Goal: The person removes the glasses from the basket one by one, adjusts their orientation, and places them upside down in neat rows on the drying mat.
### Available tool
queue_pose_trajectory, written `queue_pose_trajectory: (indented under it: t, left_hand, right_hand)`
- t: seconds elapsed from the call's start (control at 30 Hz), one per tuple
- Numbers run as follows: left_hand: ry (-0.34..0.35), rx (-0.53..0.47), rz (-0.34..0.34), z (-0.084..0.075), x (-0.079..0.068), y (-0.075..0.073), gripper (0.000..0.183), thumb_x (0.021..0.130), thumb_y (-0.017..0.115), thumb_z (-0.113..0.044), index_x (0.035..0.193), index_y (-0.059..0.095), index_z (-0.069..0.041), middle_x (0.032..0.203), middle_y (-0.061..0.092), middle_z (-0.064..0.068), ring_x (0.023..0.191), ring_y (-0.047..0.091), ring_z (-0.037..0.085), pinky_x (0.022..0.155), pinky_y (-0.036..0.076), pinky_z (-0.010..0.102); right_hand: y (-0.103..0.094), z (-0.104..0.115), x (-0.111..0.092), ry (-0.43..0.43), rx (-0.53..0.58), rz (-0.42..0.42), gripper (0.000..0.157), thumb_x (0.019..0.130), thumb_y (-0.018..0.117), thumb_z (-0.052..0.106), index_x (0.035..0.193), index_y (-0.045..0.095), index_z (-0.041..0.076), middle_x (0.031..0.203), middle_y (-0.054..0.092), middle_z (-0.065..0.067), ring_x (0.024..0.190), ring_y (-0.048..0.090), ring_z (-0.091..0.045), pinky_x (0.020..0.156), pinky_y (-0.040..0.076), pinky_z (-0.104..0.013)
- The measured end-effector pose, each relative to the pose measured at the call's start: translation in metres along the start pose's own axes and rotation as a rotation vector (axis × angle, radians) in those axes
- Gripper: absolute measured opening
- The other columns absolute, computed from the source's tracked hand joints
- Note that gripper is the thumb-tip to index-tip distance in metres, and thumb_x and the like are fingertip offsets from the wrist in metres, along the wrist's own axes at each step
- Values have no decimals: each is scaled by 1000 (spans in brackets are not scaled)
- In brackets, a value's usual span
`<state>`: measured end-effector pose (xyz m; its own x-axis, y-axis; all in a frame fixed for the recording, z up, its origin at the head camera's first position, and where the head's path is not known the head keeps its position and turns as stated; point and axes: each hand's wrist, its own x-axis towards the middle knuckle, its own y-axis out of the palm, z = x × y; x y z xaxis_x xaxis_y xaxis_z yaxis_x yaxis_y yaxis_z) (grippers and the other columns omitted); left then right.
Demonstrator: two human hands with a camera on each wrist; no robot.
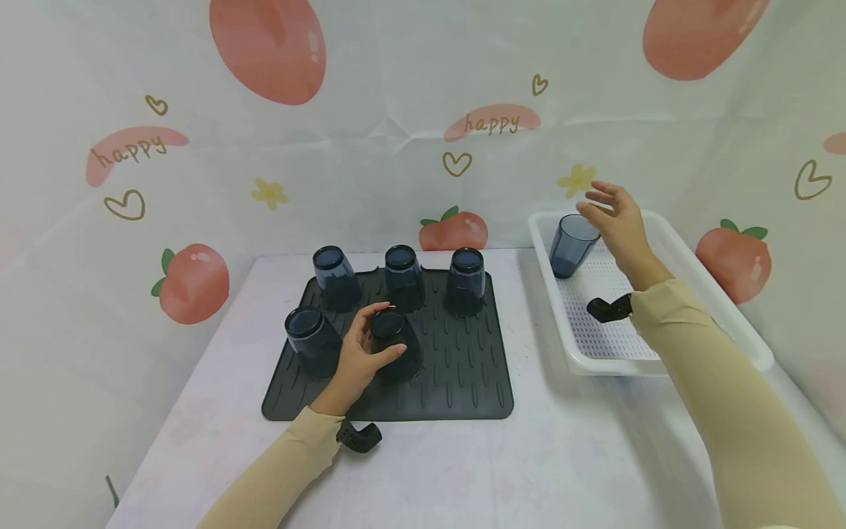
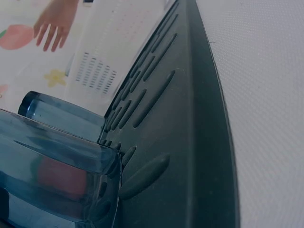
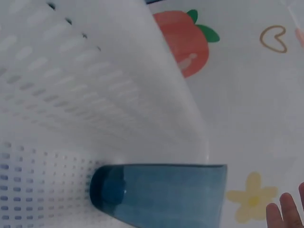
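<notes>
My left hand (image 1: pixel 360 360) curves round a dark blue drinking glass (image 1: pixel 399 360), its thumb along the near side and its fingers at the far side. That glass stands upside down on a black drying mat (image 1: pixel 456 397); in the left wrist view the glass (image 2: pixel 52 171) fills the lower left corner. My right hand (image 1: pixel 617 228) hovers over the white basket (image 1: pixel 575 360), fingers loosely extended and holding nothing. Just below and left of it, a blue glass (image 1: pixel 570 250) stands mouth up in the basket's far left corner, seen too in the right wrist view (image 3: pixel 166 190).
Other upside-down glasses share the mat: one front left (image 1: pixel 313 345), and a back row of a left glass (image 1: pixel 335 279), a middle glass (image 1: pixel 405 279) and a right glass (image 1: pixel 465 283). A printed white cloth (image 1: pixel 357 176) hangs behind the white table (image 1: pixel 463 470).
</notes>
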<state>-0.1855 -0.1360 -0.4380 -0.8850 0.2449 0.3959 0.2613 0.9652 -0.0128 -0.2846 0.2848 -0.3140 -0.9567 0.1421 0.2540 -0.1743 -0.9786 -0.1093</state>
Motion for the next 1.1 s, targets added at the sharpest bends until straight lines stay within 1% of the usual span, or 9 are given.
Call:
queue_pose_trajectory:
  t: [0.1,0.2,0.3,0.4,0.5,0.6,0.77,0.93,1.1]
  left_hand:
    - [-5,2,4,0,0,0,73,77,70,14,141,36,1,140,44,10,124,51,8,103,43,18]
    - [-7,-1,5,0,0,0,73,77,70,14,141,36,1,140,44,9,123,51,8,103,44,19]
    - [-6,-1,6,0,0,-1,73,77,70,14,141,36,1,139,44,9,123,51,9,103,44,19]
    - [-4,2,7,1,1,-1,73,77,70,14,141,36,1,140,44,12,123,51,9,103,43,19]
    - [-7,1,6,1,1,-1,74,77,71,14,141,36,0,140,43,14,123,51,9,103,43,19]
    - [-8,1,8,2,0,-2,74,77,70,14,141,36,0,141,42,17,124,50,9,104,43,19]
    - [-3,6,10,4,1,-3,74,77,70,15,141,36,0,142,40,20,124,50,9,103,43,19]
    - [0,6,9,4,1,-3,73,77,70,15,141,36,0,141,42,17,123,50,9,104,43,19]
    - [-7,3,4,4,0,-2,74,76,69,17,140,37,1,139,45,10,122,51,9,104,43,19]
  right_hand:
    - [-2,-3,6,29,-113,-5,60,93,65,26,145,39,12,135,49,-2,130,46,-20,104,42,-23]
    - [-5,-8,13,59,-189,6,67,93,64,33,150,33,12,149,38,-14,137,39,-26,111,38,-34]
    - [-8,-14,20,85,-205,9,72,93,64,36,151,29,12,152,32,-20,140,36,-30,113,35,-42]
    - [-9,-20,25,105,-241,8,77,91,65,39,152,27,11,153,31,-20,141,33,-32,114,32,-46]
    - [-10,-27,28,137,-284,21,81,90,67,42,152,25,11,155,29,-18,145,26,-32,117,27,-49]
    - [-9,-31,29,167,-313,46,84,89,68,41,153,22,11,158,24,-17,148,19,-30,118,22,-51]
    - [-10,-37,29,184,-330,77,86,90,67,39,154,18,8,160,18,-19,149,11,-32,119,17,-52]
    - [-12,-44,30,189,-366,104,89,91,66,38,154,14,3,159,15,-23,148,8,-37,120,13,-51]
    - [-14,-50,31,211,-391,119,91,91,66,39,154,12,3,159,12,-24,148,6,-39,120,13,-53]
